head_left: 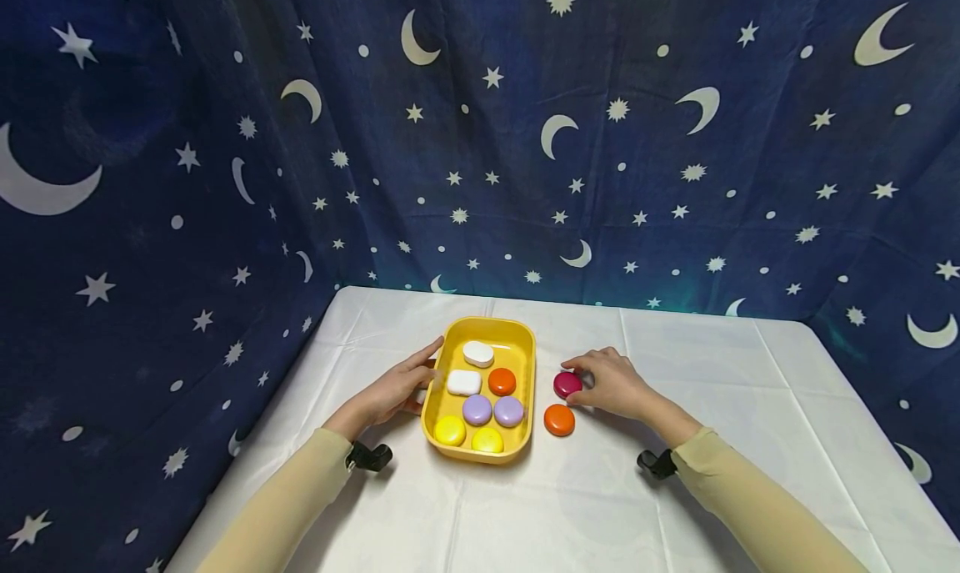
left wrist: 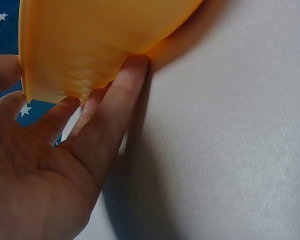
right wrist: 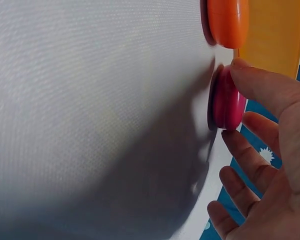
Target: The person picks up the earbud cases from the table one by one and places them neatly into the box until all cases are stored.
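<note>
At the left side of a yellow tray (head_left: 528, 348), my left hand (head_left: 393, 385) rests its fingers and thumb against the outer wall. In the left wrist view the fingers (left wrist: 102, 125) are fairly straight, with one tip up by the rim. To the right of the tray, my right hand (head_left: 611, 381) pinches a glossy dark pink disc (head_left: 566, 384) between thumb and fingers, low at the white cloth. The right wrist view shows the thumb (right wrist: 265, 85) on one edge of this disc and fingertips at the opposite edge. An orange disc (head_left: 559, 420) lies just nearer me.
Inside the tray sit two white pieces, one oval (head_left: 478, 354) and one rectangular (head_left: 464, 382), an orange disc (head_left: 502, 381), two lilac discs (head_left: 477, 409) and two yellow discs (head_left: 450, 430). White cloth (head_left: 735, 389) covers the table. A dark star-and-moon curtain (head_left: 510, 214) hangs behind.
</note>
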Demonstrator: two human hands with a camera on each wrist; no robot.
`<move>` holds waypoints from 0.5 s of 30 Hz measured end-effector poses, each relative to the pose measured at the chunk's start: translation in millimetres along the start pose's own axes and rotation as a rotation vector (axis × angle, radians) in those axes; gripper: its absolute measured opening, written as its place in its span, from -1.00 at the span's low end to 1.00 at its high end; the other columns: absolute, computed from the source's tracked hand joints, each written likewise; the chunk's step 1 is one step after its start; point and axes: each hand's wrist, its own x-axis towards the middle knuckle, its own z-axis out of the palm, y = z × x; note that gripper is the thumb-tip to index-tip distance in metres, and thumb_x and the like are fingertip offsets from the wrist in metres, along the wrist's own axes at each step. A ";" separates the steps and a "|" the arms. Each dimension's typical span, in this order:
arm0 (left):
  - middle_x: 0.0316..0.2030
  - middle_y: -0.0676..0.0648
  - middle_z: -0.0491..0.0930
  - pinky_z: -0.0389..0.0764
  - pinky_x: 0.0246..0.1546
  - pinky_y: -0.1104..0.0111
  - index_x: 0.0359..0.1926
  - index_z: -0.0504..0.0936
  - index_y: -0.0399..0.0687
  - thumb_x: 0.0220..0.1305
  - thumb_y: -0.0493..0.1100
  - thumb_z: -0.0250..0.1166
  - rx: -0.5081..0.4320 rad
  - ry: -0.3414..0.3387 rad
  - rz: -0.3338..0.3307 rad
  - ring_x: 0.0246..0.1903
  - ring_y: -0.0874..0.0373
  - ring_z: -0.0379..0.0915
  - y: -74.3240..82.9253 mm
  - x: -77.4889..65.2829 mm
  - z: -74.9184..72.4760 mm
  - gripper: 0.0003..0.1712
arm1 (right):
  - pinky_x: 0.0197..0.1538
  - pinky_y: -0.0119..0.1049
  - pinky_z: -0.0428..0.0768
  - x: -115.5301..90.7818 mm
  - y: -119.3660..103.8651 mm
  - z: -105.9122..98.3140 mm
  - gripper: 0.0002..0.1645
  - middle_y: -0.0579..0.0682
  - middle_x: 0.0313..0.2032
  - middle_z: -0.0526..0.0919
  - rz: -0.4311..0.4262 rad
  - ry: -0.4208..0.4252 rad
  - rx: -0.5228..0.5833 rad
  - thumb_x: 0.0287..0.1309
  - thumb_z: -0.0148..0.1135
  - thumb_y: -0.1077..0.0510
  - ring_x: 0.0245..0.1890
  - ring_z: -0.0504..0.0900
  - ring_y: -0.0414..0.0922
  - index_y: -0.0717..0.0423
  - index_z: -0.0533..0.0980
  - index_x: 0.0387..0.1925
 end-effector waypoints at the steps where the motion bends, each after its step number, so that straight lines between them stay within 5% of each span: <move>1: 0.54 -0.19 0.11 0.72 -0.11 0.08 0.60 0.06 0.55 0.48 -0.02 0.15 -0.006 -0.002 -0.001 0.15 -0.10 0.51 -0.5 0.5 -0.2 -0.20 | -0.02 0.01 0.43 0.1 0.0 0.0 -0.25 -0.02 -0.03 0.67 -0.001 0.000 0.000 -0.07 0.62 -0.18 0.03 0.43 0.05 -0.06 0.64 0.18; 15: 0.53 -0.19 0.13 0.72 -0.10 0.03 0.61 0.05 0.52 0.49 -0.03 0.15 -0.045 -0.021 0.010 0.23 -0.15 0.47 -0.4 -0.5 0.1 -0.20 | -0.08 -0.06 0.41 2.2 0.2 2.1 -0.36 -0.01 -0.04 0.68 0.002 0.011 0.004 -0.08 0.64 -0.13 0.00 0.43 0.04 -0.03 0.69 0.07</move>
